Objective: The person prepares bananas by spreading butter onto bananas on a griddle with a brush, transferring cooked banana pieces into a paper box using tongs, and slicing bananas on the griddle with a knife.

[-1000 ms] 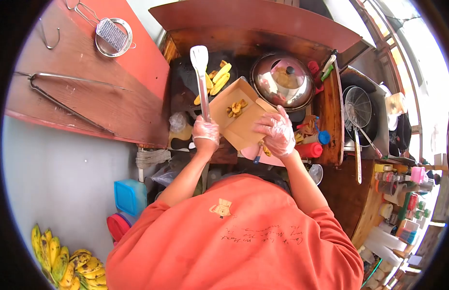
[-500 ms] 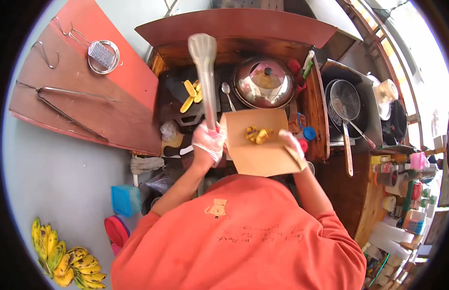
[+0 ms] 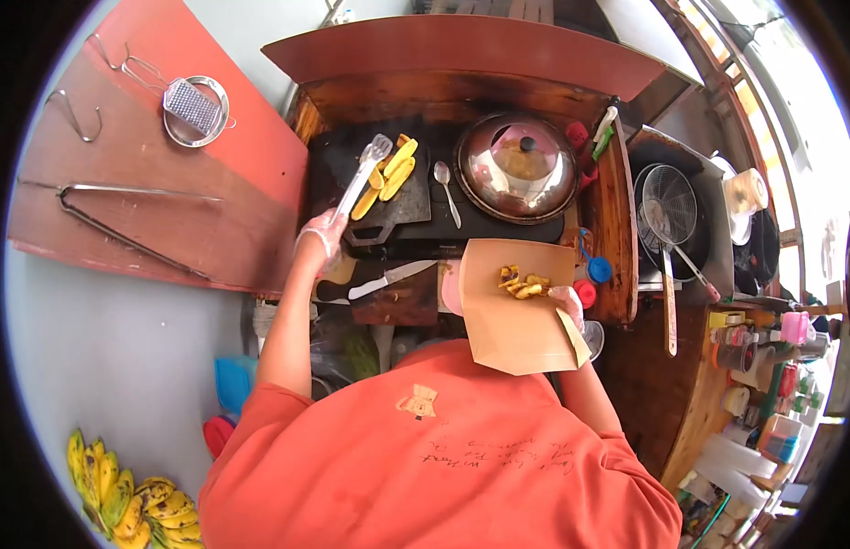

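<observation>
My left hand [image 3: 324, 238], in a clear plastic glove, is closed around metal tongs [image 3: 363, 174]. The tips of the tongs reach up beside several yellow banana pieces [image 3: 397, 174], which lie on a dark cutting board [image 3: 411, 203]. On the other side, my gloved right hand [image 3: 568, 304] grips the right edge of an open brown paper box [image 3: 503, 334]. Some browned, cooked-looking banana pieces [image 3: 525, 285] lie inside that box. A knife [image 3: 388, 279] with a pale blade rests below the board, between my hands.
A lidded pan [image 3: 516, 169] stands behind the box, with a spoon [image 3: 448, 195] to its left. Strainers [image 3: 667, 206] sit in a wok at right. A grater [image 3: 192, 107] hangs on the left panel. Banana bunches [image 3: 109, 476] are at lower left.
My left hand has moved left, away from the box, and the tongs now point at the banana pieces on the board. The box in my right hand has shifted slightly right and closer to me.
</observation>
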Tool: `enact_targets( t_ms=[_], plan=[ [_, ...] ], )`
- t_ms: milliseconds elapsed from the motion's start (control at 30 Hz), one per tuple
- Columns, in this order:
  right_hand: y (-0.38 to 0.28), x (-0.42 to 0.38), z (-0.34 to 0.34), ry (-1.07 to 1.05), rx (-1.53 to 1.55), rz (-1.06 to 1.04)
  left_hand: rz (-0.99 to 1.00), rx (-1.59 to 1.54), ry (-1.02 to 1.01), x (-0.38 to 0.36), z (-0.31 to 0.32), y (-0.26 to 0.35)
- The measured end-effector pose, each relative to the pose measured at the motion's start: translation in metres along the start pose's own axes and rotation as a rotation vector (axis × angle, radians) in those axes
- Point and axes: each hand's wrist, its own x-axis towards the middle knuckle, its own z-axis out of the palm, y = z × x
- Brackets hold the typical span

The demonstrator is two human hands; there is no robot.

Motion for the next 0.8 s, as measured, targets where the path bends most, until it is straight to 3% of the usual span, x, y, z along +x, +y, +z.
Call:
enact_targets(
  t_ms=[33, 200, 333, 400, 533, 600, 700, 733, 800],
  plan=[
    [0.001, -0.004, 0.006, -0.006, 0.013, -0.007, 0.022, 0.058, 0.035, 0.004, -0.004, -0.006],
    [0.012, 0.000, -0.008, -0.125, 0.068, -0.020, -0.452, -0.288, -0.095, -0.035, -0.050, -0.022],
    [0.021, -0.012, 0.008, -0.112, 0.139, -0.067, -0.486, -0.525, -0.241, -0.034, -0.044, -0.037],
    [0.026, -0.013, 0.011, -0.103, 0.155, -0.071, -0.396, -0.704, -0.300, -0.016, -0.032, -0.045],
    [0.031, -0.013, 0.016, -0.086, 0.153, -0.101, -0.444, -0.696, -0.263, -0.008, -0.040, -0.045],
    [0.035, -0.014, 0.018, -0.080, 0.149, -0.114, -0.460, -0.534, -0.158, -0.013, -0.057, -0.032],
    [0.040, -0.013, 0.017, -0.075, 0.140, -0.124, -0.162, -0.164, 0.070, 0.016, -0.070, -0.074],
    [0.042, -0.012, 0.015, -0.079, 0.139, -0.120, 0.152, 0.272, 0.257, 0.009, -0.076, -0.051],
    [0.043, -0.011, 0.019, -0.090, 0.135, -0.108, 0.051, 0.354, 0.189, 0.003, -0.081, -0.005]
  ],
)
